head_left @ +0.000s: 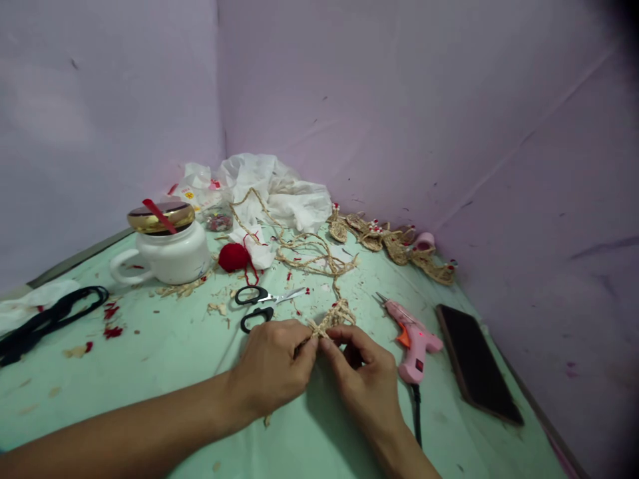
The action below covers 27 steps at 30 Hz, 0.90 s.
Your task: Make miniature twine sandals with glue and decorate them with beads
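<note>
Between my two hands is a piece of braided straw cord (341,311), pale tan and partly looped. My left hand (279,362) pinches its left end, with the fingers closed. Close beside it, my right hand (362,372) grips the same cord between thumb and forefinger. From the held piece the braid runs away from me into a loose tangle of cord (312,253). Scissors (264,299) with black handles lie partly spread just beyond my left hand. To the right of my right hand rests a pink glue gun (412,339) with an orange trigger.
A phone (479,362) lies at the right. Small woven straw slippers (394,245) line the wall. At the left stand a white mug (172,256) with a gold lid and dark cord (44,322). Red yarn (233,257) and white plastic bags (274,189) are at the back.
</note>
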Each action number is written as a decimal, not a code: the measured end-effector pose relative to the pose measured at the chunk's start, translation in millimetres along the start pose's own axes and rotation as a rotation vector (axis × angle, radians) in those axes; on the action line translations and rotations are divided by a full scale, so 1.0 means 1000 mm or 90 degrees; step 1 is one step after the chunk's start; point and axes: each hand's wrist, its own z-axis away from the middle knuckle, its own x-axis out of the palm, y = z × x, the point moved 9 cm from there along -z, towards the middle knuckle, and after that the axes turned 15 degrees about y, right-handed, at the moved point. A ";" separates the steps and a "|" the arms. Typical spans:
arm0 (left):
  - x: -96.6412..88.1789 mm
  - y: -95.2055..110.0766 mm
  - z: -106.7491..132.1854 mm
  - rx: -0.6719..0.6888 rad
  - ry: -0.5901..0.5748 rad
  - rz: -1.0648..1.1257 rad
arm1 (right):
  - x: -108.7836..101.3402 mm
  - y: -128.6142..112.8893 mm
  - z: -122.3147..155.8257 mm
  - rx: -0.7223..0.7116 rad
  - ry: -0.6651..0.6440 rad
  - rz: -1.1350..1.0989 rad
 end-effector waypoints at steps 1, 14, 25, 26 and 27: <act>0.000 0.000 0.000 0.000 0.002 0.002 | -0.001 -0.003 0.001 -0.022 0.010 0.005; 0.005 -0.022 -0.006 -0.193 -0.015 0.185 | -0.027 -0.013 -0.010 -0.028 0.118 -0.085; 0.019 -0.041 -0.002 -0.466 -0.008 0.498 | 0.011 0.030 -0.004 0.396 -0.053 -0.442; 0.021 -0.040 -0.001 -0.464 -0.013 0.507 | 0.014 0.027 -0.003 0.396 -0.059 -0.457; 0.022 -0.039 -0.001 -0.460 -0.021 0.512 | 0.015 0.025 -0.003 0.389 -0.057 -0.464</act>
